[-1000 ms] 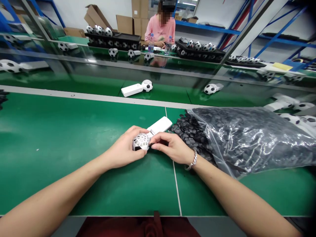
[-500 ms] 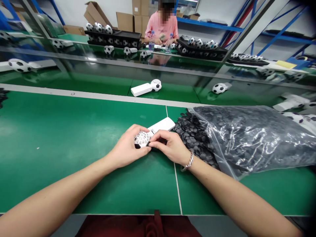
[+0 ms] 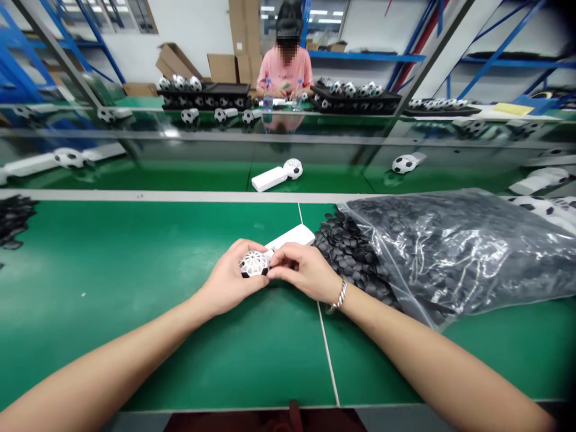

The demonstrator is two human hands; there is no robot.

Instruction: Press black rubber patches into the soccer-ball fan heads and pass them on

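A white handheld fan (image 3: 254, 263) with a soccer-ball head and an open, web-like grille lies low over the green table. My left hand (image 3: 228, 277) wraps around the ball head from the left, thumb at the near side and fingers at the far side. Its white handle (image 3: 292, 236) points away to the upper right. My right hand (image 3: 310, 273) pinches at the right edge of the ball, thumb and forefinger close together; what lies between the fingertips is hidden. Just right of that hand spreads a heap of small black pieces (image 3: 344, 252).
The heap spills from a clear plastic bag (image 3: 432, 252). More black pieces (image 3: 15, 219) lie far left. Beyond the pale rail (image 3: 180, 196), several ball-headed fans (image 3: 276, 174) rest on a green belt. Across it, a person in pink (image 3: 285, 69) sits between stacked black trays (image 3: 204, 96).
The camera view has tilted up a little, so the background sits lower in the picture. Both hands stay at the ball head, with the right fingertips still at its right edge.
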